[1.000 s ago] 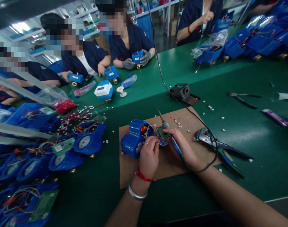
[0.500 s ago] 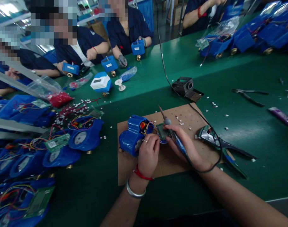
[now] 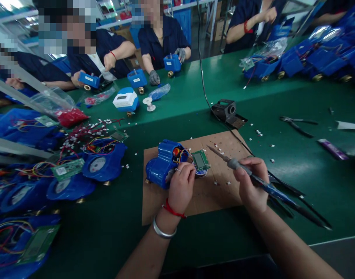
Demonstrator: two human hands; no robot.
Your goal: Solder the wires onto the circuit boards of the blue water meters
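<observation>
My right hand (image 3: 254, 188) grips a soldering iron (image 3: 234, 163) by its handle, the tip pointing up and left over the cardboard sheet (image 3: 191, 203). My left hand (image 3: 181, 186) is closed in a pinch beside a green circuit board with a display (image 3: 200, 160); what its fingers hold is hidden. That board rests, slightly tilted, on a round part at the right of a blue water meter (image 3: 160, 166). Thin coloured wires run between meter and board. The iron's tip is apart from the board.
Several blue meters (image 3: 104, 161) with wires and boards stand left. Behind are small white connectors (image 3: 84, 133), a black iron stand (image 3: 224, 110), and co-workers (image 3: 165, 42) handling meters. Cutting pliers (image 3: 296, 124) and a purple tube (image 3: 333, 149) lie right. The iron's cable (image 3: 201, 69) hangs across.
My right hand has drawn the soldering iron back to the right, away from the circuit board, and the board's display now shows. My left hand stays pinched by the board. The view has shifted slightly.
</observation>
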